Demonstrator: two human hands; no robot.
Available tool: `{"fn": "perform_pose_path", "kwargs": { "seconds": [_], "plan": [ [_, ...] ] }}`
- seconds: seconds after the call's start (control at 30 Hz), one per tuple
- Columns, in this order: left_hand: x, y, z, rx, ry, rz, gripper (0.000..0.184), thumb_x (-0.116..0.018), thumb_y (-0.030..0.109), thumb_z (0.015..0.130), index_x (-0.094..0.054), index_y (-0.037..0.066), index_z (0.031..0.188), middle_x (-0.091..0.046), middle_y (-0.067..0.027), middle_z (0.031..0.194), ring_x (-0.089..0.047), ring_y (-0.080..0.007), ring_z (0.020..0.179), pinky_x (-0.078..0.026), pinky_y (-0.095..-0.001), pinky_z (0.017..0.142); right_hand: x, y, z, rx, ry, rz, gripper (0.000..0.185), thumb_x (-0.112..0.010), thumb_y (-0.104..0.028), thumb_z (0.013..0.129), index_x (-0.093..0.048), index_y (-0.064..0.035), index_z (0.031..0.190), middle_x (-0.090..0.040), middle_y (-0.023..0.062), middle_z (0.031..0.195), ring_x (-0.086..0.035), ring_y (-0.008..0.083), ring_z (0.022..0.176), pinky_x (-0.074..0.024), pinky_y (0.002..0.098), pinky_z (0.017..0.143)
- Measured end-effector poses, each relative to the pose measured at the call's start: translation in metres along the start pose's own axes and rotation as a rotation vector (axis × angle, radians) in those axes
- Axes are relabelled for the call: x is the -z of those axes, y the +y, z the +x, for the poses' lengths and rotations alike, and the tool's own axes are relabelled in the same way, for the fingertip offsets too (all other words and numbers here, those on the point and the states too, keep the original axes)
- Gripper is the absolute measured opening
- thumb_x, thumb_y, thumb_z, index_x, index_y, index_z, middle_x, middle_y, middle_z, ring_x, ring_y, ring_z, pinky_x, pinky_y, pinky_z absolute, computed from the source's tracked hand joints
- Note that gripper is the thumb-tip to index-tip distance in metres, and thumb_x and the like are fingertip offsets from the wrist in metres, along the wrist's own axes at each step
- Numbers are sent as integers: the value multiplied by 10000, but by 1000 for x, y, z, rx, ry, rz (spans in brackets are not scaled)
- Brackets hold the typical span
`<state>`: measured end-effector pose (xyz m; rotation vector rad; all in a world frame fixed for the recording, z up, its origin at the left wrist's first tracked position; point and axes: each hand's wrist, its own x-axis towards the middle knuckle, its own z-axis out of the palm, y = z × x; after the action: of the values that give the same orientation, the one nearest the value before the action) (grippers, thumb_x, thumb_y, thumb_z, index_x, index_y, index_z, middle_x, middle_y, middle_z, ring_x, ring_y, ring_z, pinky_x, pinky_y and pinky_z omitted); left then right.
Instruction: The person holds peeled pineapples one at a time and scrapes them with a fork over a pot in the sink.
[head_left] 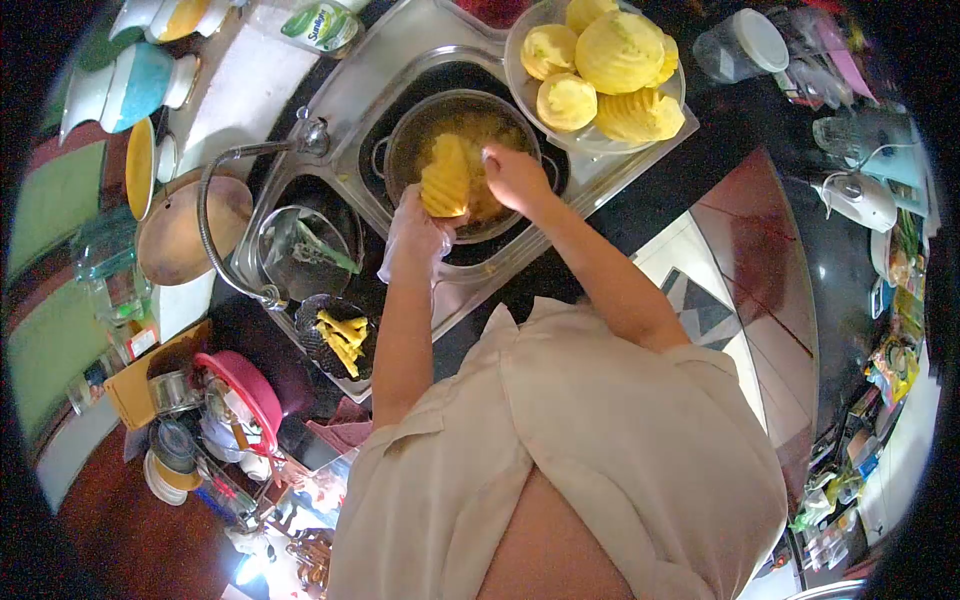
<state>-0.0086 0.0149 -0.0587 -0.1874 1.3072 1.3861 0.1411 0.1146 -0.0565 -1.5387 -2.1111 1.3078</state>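
My left hand [413, 235], in a clear plastic glove, is closed around the lower end of a peeled pineapple [445, 178] with slanting grooves cut into its side. The fruit is held over a metal pot [402, 128] of cloudy yellowish liquid standing in the sink. Just right of the pineapple, my right hand [517, 180] is closed with its fingers drawn together; whatever is in them is hidden. Several more peeled pineapples [620, 52] are heaped on a clear plate [520, 85] at the sink's upper right corner.
A curved faucet [212, 225] arches over the left basin, where a clear bowl [275, 250] sits. Yellow fruit strips [342, 342] lie in a dark glass bowl [308, 335] nearer me. A green-labelled bottle [322, 27] stands behind the sink, a pink basin [250, 390] at lower left.
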Motion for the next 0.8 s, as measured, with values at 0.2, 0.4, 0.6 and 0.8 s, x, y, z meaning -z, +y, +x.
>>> {"fn": "perform_pose_path", "kwargs": {
  "seconds": [0.2, 0.4, 0.6, 0.8],
  "plan": [
    [-7, 5, -8, 83, -48, 10, 399, -640, 269, 822, -502, 81, 1147, -621, -72, 1004, -629, -211, 800, -515, -387, 505, 3, 1, -6, 94, -61, -147, 274, -441, -178, 857, -590, -74, 1062, -634, 211, 812, -619, 386, 748, -484, 492, 680],
    [-17, 16, -13, -155, -44, 293, 414, -666, 238, 787, -494, 117, 1144, -624, -44, 958, -619, -197, 786, -479, -327, 486, -15, -4, -1, 143, 4, -194, 281, -437, -128, 826, -588, -94, 1060, -642, 197, 835, -624, 374, 758, -484, 489, 684],
    [-3, 8, 6, -165, 124, 211, 440, -657, 182, 780, -477, 121, 1177, -627, -63, 934, -626, -227, 696, -439, -303, 394, 12, -13, 0, 131, -100, -205, 253, -456, -151, 836, -600, -82, 1031, -640, 202, 858, -624, 379, 772, -482, 496, 698],
    [-10, 5, 3, -237, 67, 275, 537, -697, 218, 776, -460, 95, 1242, -618, -78, 1017, -627, -190, 766, -487, -285, 468, -20, -14, -4, 94, -121, -250, 260, -447, -109, 802, -610, -68, 1001, -642, 204, 864, -632, 373, 794, -490, 491, 698]
  ]
}}
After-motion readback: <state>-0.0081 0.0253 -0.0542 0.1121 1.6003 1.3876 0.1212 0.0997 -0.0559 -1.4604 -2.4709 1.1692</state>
